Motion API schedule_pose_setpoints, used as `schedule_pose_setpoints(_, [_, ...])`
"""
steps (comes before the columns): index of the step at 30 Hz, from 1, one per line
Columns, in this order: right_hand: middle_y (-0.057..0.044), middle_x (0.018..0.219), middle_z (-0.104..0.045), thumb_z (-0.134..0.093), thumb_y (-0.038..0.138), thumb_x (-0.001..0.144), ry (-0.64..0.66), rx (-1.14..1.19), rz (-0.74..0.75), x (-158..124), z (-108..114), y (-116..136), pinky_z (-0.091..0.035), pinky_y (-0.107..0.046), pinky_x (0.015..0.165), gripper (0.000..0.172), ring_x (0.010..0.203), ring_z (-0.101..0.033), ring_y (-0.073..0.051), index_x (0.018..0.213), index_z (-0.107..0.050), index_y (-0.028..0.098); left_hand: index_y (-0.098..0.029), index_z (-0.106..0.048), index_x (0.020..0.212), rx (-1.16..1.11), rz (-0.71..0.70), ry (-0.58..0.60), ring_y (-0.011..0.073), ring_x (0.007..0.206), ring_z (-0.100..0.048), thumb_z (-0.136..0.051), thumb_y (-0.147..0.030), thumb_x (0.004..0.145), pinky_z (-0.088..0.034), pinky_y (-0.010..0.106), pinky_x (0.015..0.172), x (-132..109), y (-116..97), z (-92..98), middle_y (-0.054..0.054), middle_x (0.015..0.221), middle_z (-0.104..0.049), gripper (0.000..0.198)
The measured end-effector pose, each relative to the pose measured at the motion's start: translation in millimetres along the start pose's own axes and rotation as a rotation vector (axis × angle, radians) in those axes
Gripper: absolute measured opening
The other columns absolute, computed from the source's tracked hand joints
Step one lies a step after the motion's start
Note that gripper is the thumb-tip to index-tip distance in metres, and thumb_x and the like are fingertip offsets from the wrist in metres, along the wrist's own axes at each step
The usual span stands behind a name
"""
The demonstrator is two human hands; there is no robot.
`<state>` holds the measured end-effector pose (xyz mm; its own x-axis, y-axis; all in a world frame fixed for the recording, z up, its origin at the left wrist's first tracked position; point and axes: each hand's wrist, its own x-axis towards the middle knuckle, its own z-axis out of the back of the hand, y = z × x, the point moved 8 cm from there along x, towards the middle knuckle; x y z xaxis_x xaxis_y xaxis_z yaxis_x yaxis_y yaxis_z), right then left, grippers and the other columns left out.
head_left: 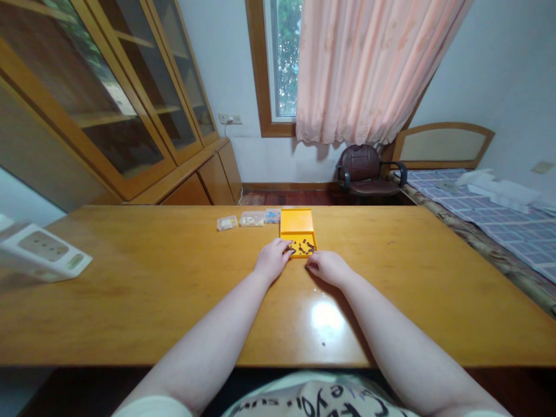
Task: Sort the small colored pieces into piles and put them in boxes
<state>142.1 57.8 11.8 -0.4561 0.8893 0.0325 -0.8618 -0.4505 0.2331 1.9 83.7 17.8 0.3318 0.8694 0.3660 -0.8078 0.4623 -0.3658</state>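
The bench carries the open yellow case at frame centre; my left hand curls at its left edge, my right hand apart by its lower-right corner; I can't tell either's grip; a bumped rim could scatter the small dark pieces.

yellow box, dark pieces

Two hands, one yellow case, three clear boxes, one chair; dark pieces too small to count.
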Motion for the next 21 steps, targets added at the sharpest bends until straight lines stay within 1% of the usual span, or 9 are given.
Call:
schedule_pose_setpoints(6, [-0.005,0.085,-0.071,-0.057,0.026,0.082,-0.026,0.07,0.011,0.3,0.1,-1.3,-0.041,-0.022,0.065,0.014,0.075,-0.063,-0.016,0.082,-0.07,0.022,-0.021,-0.056,0.119,-0.036,0.029,-0.011,0.0207,0.098,-0.059,-0.059,-0.033,0.084,-0.048,0.033,0.089,1.2,10.3,0.2,0.007,0.108,-0.06,0.037])
schedule_pose_setpoints(8, [-0.004,0.082,-0.07,-0.057,0.028,0.083,-0.091,0.124,0.013,0.5,2.7,-5.3,-0.041,-0.022,0.065,0.014,0.072,-0.061,-0.015,0.083,-0.07,0.021,-0.02,-0.055,0.12,-0.033,0.04,-0.011,0.0216,0.1,-0.058,-0.06,-0.033,0.083,-0.047,0.035,0.091,1.0,11.7,-0.1,0.007,0.11,-0.058,0.041])
schedule_pose_setpoints(9, [-0.004,0.081,-0.069,-0.056,0.029,0.084,-0.146,0.156,0.005,0.5,5.3,-8.8,-0.041,-0.022,0.066,0.015,0.071,-0.06,-0.014,0.084,-0.07,0.021,-0.019,-0.054,0.121,-0.031,0.049,-0.01,0.0221,0.101,-0.057,-0.061,-0.033,0.082,-0.046,0.036,0.092,0.9,12.3,-0.5,0.008,0.11,-0.058,0.042])
schedule_pose_setpoints(12, [-0.005,0.08,-0.067,-0.052,0.03,0.087,-0.334,0.241,-0.077,-0.5,13.3,-25.2,-0.042,-0.023,0.068,0.021,0.071,-0.058,-0.014,0.088,-0.069,0.019,-0.018,-0.053,0.122,-0.041,0.065,0.004,0.0226,0.102,-0.057,-0.063,-0.034,0.08,-0.046,0.037,0.092,0.3,12.7,-2.7,0.008,0.11,-0.058,0.046])
schedule_pose_setpoints(13, [-0.005,0.08,-0.067,-0.051,0.03,0.087,-0.37,0.262,-0.117,-0.5,13.6,-31.3,-0.042,-0.024,0.068,0.021,0.071,-0.058,-0.014,0.089,-0.069,0.019,-0.019,-0.053,0.122,-0.046,0.065,0.007,0.0225,0.102,-0.057,-0.064,-0.033,0.079,-0.046,0.036,0.092,0.2,12.5,-3.2,0.008,0.11,-0.058,0.046])
schedule_pose_setpoints(15, [-0.005,0.081,-0.066,-0.051,0.03,0.085,-0.387,0.302,-0.197,0.6,10.7,-42.2,-0.042,-0.025,0.067,0.023,0.07,-0.057,-0.015,0.094,-0.068,0.018,-0.02,-0.053,0.121,-0.049,0.071,0.001,0.0227,0.103,-0.056,-0.065,-0.034,0.079,-0.045,0.037,0.093,0.0,12.8,-2.6,0.008,0.111,-0.057,0.046])
schedule_pose_setpoints(17, [-0.004,0.079,-0.065,-0.052,0.031,0.084,-0.388,0.355,-0.261,1.2,7.9,-50.9,-0.042,-0.025,0.064,0.026,0.068,-0.056,-0.015,0.1,-0.067,0.018,-0.021,-0.051,0.125,-0.038,0.102,-0.017,0.0245,0.108,-0.054,-0.065,-0.035,0.078,-0.043,0.039,0.096,0.1,16.0,-0.8,0.009,0.118,-0.055,0.051])
schedule_pose_setpoints(19, [-0.004,0.076,-0.063,-0.05,0.034,0.084,-0.418,0.415,-0.3,0.2,8.5,-57.7,-0.042,-0.026,0.063,0.03,0.067,-0.056,-0.016,0.102,-0.066,0.016,-0.021,-0.044,0.132,-0.018,0.155,-0.027,0.0276,0.117,-0.049,-0.066,-0.037,0.076,-0.039,0.042,0.1,0.4,21.8,-0.1,0.011,0.128,-0.05,0.062])
schedule_pose_setpoints(21, [-0.004,0.073,-0.062,-0.048,0.037,0.085,-0.463,0.48,-0.318,-1.3,9.9,-63.2,-0.042,-0.027,0.062,0.033,0.066,-0.055,-0.016,0.101,-0.066,0.015,-0.02,-0.034,0.139,-0.012,0.207,-0.005,0.0301,0.126,-0.042,-0.066,-0.038,0.076,-0.035,0.044,0.104,0.9,27.4,-2.9,0.014,0.138,-0.044,0.073])
